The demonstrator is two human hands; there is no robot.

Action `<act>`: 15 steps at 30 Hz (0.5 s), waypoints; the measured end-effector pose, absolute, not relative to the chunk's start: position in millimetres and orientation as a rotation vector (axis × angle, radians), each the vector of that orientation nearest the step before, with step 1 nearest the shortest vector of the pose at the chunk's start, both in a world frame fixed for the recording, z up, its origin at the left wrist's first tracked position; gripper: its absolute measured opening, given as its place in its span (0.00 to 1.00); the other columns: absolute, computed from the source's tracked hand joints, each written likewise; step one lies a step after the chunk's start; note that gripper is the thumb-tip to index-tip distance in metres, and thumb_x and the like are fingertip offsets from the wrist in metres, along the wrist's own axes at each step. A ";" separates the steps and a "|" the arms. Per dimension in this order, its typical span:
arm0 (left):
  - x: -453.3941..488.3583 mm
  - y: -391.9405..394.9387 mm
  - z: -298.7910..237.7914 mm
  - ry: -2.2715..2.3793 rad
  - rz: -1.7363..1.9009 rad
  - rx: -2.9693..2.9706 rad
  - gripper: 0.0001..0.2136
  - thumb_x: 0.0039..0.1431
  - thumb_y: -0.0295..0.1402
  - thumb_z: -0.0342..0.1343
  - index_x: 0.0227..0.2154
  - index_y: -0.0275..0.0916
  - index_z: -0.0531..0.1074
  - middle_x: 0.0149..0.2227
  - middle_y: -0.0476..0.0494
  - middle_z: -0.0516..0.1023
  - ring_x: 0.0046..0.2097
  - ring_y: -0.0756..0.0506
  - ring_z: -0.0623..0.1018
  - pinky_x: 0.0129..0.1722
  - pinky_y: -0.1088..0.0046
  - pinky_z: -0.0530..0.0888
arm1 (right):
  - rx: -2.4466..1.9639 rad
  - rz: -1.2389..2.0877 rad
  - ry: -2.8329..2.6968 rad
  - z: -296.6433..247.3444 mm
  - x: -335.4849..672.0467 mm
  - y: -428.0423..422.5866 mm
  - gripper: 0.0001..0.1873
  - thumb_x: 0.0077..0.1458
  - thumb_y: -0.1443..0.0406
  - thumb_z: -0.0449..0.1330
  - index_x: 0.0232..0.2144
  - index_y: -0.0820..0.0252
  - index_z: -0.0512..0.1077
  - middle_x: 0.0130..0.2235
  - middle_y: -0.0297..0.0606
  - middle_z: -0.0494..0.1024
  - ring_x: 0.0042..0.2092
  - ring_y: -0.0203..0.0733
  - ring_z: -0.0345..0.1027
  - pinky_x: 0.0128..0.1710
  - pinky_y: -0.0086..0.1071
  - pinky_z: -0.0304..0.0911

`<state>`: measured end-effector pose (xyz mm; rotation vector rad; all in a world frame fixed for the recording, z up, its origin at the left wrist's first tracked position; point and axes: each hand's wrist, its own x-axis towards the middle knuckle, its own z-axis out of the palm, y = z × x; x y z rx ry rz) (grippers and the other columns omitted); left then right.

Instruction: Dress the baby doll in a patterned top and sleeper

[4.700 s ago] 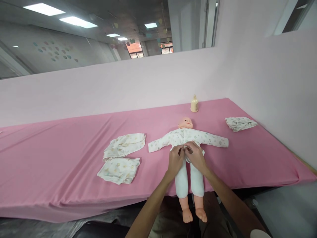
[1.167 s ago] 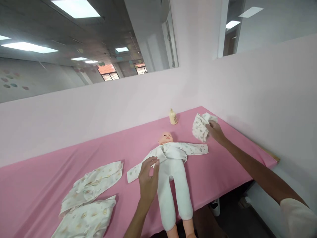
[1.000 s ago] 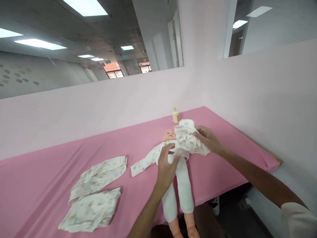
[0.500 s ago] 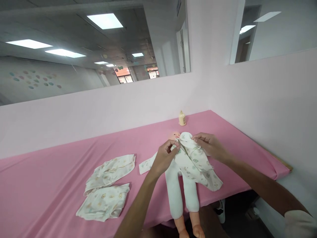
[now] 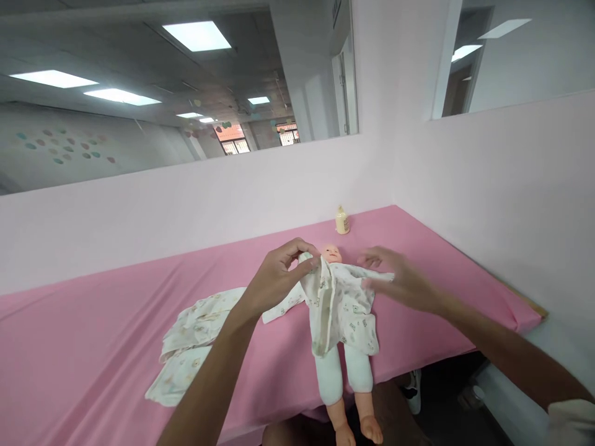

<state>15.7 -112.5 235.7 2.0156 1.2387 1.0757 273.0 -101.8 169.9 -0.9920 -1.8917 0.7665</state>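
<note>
A baby doll lies on its back with its feet over the near edge of the pink-covered table. It wears white trousers and a printed baby shirt. My left hand pinches the shirt's front edge and holds it lifted toward the left. Above the doll's other side, my right hand has its fingers apart and slightly blurred, close to the shirt sleeve. Nothing shows between its fingers. The shirt hides the doll's chest and arms.
Folded printed baby clothes lie on the left of the table, partly behind my left forearm. A pale yellow bottle stands at the back near the wall. Walls with windows border the table behind and at right.
My left hand has moved left and up, drawing the shirt's front flap with it and uncovering the doll's face. My right hand has let go of the shirt and its fingers have spread.
</note>
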 end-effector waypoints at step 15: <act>14.7 -129.9 263.8 1.209 1.092 2.076 0.08 0.57 0.39 0.57 0.31 0.39 0.72 0.32 0.47 0.74 0.33 0.50 0.72 0.34 0.74 0.70 | -1.069 1.050 -1.586 168.6 255.3 -116.4 0.14 0.57 0.55 0.55 0.38 0.55 0.76 0.30 0.35 0.76 0.29 0.41 0.67 0.24 0.33 0.61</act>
